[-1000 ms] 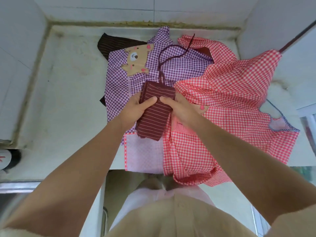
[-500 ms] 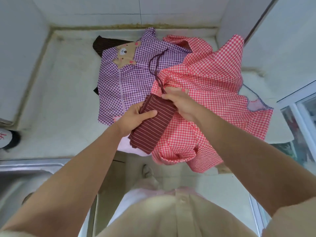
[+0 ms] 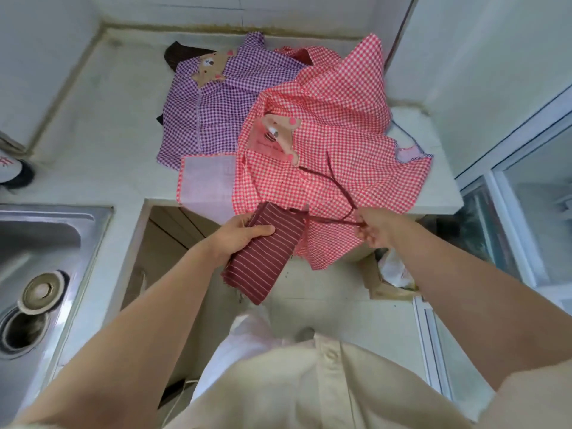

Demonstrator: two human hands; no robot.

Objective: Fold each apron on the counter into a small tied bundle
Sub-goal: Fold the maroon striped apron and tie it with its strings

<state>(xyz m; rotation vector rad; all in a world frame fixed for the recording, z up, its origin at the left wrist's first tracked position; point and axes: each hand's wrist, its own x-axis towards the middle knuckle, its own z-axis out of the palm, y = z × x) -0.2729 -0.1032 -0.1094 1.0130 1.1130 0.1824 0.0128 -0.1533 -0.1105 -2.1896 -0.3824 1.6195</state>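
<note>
Single head view, steeply downward, close over counter (image 3: 102, 125)

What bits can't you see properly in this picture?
All head view:
- Dark brown cloth: mostly buried under the purple checked apron.
- Blue-edged pale cloth: mostly covered by the red checked apron.
- White object with red marks: cut off by the left edge.
- Thin maroon ties: blurred, so any knot is unclear where the right hand pinches them.

Bare counter (image 3: 102, 125) left of aprons (image 3: 325, 144)

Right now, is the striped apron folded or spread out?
Folded: the striped apron is a narrow strip in the left hand, strings held by the right hand.
</note>
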